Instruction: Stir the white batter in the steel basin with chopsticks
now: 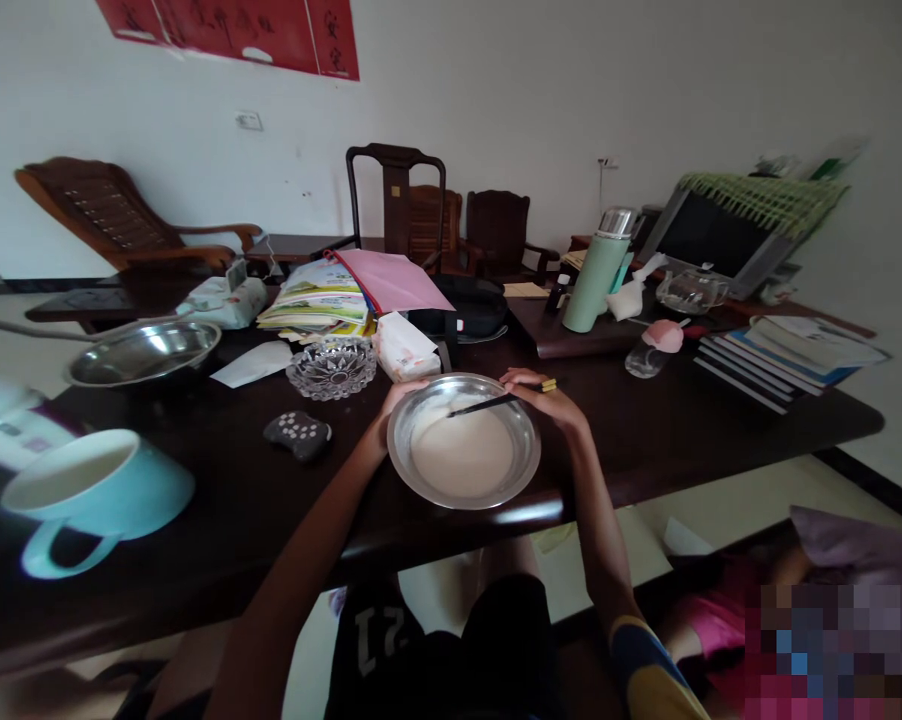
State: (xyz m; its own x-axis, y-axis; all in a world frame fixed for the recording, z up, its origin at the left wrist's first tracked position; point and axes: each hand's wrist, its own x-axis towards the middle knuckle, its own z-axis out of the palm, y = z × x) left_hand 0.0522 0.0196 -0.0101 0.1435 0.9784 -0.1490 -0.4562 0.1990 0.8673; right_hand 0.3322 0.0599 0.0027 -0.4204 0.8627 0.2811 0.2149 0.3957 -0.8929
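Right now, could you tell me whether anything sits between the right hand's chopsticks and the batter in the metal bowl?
Nothing visible does: the right hand holds the chopsticks with their tips already at the batter.

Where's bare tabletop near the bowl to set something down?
Bare tabletop lies between the steel bowl and the book stack, and between the remote and the blue mug. Behind the bowl it is crowded: glass dish, tissue pack.

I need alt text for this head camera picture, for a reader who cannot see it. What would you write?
A person's right hand holds dark chopsticks in pale batter in a steel bowl, while the left hand steadies its rim. The bowl sits on a dark table cluttered with a blue mug, glass dish, books and a green flask.
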